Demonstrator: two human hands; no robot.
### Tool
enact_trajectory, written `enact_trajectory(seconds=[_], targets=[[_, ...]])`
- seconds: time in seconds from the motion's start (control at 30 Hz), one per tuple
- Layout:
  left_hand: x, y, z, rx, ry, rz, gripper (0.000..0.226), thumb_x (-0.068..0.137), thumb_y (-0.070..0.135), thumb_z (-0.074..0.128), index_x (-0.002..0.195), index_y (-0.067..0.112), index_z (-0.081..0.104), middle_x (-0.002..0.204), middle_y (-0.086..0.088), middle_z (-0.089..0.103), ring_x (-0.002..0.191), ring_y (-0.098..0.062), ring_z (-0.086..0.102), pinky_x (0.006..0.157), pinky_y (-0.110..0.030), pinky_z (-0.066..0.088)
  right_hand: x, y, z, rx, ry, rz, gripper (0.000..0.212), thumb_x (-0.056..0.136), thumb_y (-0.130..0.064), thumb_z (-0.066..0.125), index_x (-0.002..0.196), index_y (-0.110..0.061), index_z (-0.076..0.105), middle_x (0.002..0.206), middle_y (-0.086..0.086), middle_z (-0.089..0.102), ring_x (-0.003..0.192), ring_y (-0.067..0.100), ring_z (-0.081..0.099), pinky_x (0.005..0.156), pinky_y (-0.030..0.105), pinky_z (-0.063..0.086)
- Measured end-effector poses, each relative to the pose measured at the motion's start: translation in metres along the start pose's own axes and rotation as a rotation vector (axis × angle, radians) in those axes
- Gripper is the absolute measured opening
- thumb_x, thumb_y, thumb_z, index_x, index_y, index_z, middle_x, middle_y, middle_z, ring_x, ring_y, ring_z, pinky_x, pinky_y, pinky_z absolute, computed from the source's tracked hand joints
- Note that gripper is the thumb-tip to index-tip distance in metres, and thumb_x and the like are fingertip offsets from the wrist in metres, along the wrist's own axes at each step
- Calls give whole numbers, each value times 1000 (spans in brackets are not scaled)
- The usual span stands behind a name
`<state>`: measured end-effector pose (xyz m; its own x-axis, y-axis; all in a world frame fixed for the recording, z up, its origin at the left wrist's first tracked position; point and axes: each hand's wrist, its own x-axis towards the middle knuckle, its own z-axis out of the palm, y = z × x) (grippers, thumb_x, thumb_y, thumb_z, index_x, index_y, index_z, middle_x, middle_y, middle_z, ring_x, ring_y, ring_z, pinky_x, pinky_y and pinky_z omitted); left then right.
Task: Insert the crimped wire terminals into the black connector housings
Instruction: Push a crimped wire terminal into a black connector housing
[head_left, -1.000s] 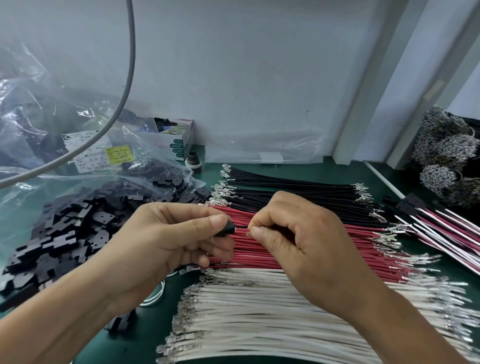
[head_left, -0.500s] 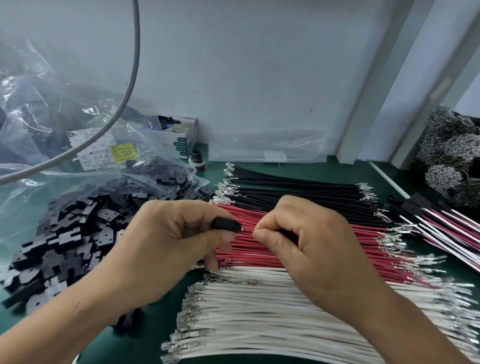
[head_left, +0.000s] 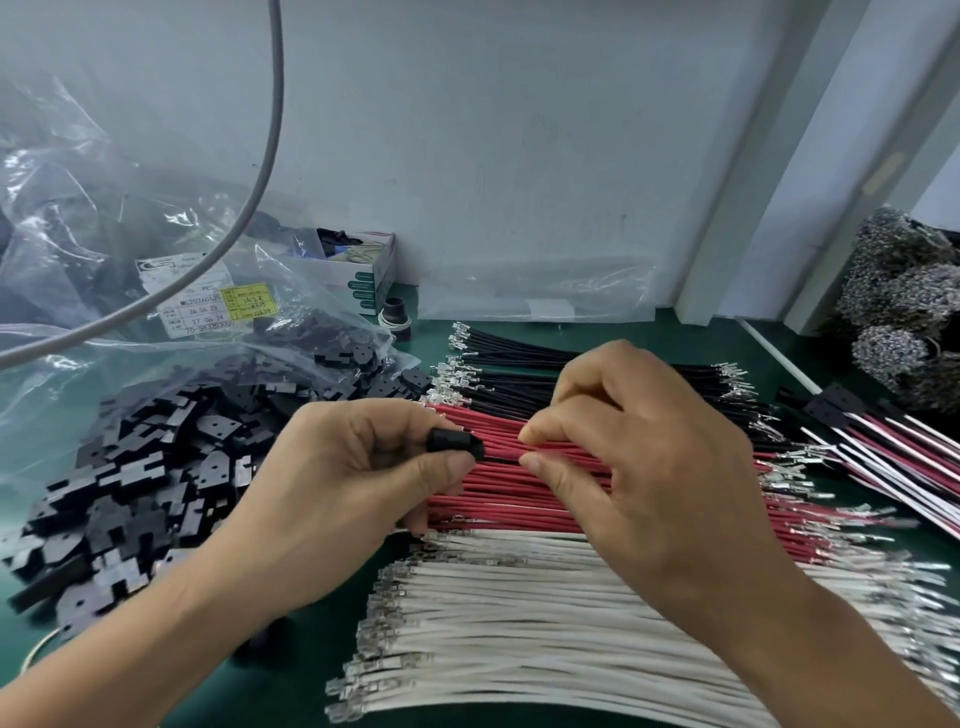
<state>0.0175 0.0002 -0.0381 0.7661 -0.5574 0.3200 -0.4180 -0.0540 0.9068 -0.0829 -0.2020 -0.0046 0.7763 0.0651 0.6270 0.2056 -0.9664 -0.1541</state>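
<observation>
My left hand pinches a small black connector housing between thumb and forefinger, above the wire piles. My right hand pinches a wire just to the housing's right; its left end meets the housing's opening. The wire's colour is hard to tell against the red wires behind it. Beneath the hands lie three rows of crimped wires: black wires at the back, red wires in the middle, white wires in front. A heap of loose black housings lies at the left.
A clear plastic bag with labels lies over the housing heap at the back left. A grey cable hangs across it. A small carton stands by the wall. Assembled wire sets and grey bundles sit at the right on the green mat.
My left hand has turned the housing so more of it shows between thumb and forefinger. My right hand's fingertips stay close to the housing's opening, holding the wire.
</observation>
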Motion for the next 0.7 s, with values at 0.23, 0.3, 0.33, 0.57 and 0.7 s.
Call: enact_trajectory(seconds=[0.23,0.3,0.33,0.57,0.7], targets=[[3,-6,-4,250,89,38,8,77,39,84,81,35,78,59,5,67,49,-3,49,48,-20,40,-5,-13,2,216,-610,15,23,78,-58,72,94,-40,69,96,-25,61,89,-4,58,76,23,47],[3,-7,-4,280,85,40,11,74,42,84,79,35,78,59,5,68,47,-1,49,46,-17,39,-6,-11,4,246,-629,47,16,80,-49,75,90,-38,70,97,-25,60,89,-4,59,78,23,47],[3,-8,-4,282,84,36,12,74,43,84,79,35,78,59,3,69,47,-1,49,45,-18,39,-6,-11,5,256,-635,53,13,81,-46,75,88,-37,70,98,-25,60,89,-3,59,77,21,46],[4,-8,-7,209,91,37,14,71,44,82,83,38,81,68,3,74,54,-22,62,49,-30,50,-2,0,1,391,-566,174,5,93,-38,65,94,-39,61,90,-25,64,82,1,61,67,20,46],[4,-5,-9,111,84,26,27,64,52,76,90,43,81,68,1,75,53,-21,62,51,-25,53,-1,7,-1,458,-344,271,7,92,-33,64,89,-39,66,87,-20,66,78,5,61,66,17,46]])
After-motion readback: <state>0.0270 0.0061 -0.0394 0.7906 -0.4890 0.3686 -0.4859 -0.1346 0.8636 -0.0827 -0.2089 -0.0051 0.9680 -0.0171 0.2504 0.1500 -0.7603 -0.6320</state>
